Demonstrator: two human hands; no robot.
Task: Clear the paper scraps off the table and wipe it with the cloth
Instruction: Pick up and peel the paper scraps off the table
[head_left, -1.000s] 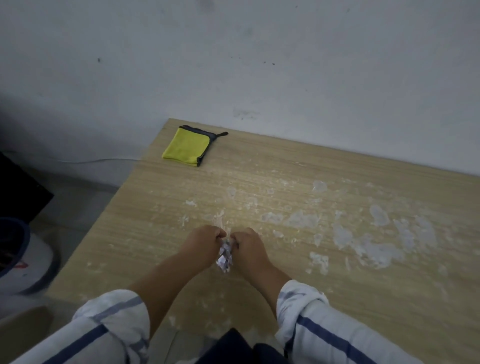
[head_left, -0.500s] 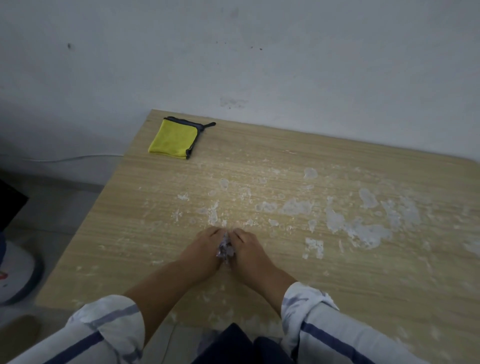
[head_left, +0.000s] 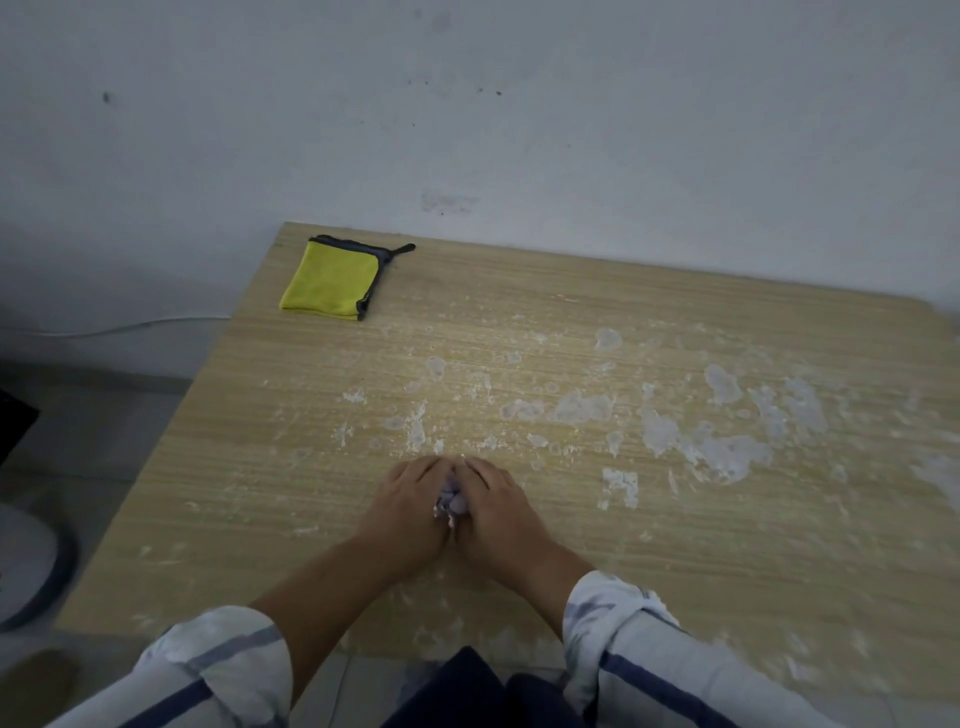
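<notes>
Scuffed white wall (head_left: 571, 130) at back, thin white cable (head_left: 130, 326) along base L, round pale obj (head_left: 26, 566) on floor (head_left: 104, 426)

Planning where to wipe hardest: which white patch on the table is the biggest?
The sprawling white patch well right of the paper wad that the left hand and right hand hold; every other patch is a smaller spot or streak.

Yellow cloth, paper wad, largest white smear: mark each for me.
yellow cloth (head_left: 332, 283): head view, middle of its yellow face.
paper wad (head_left: 450, 500): head view, the crumpled bit that shows.
largest white smear (head_left: 730, 454): head view, its middle.
</notes>
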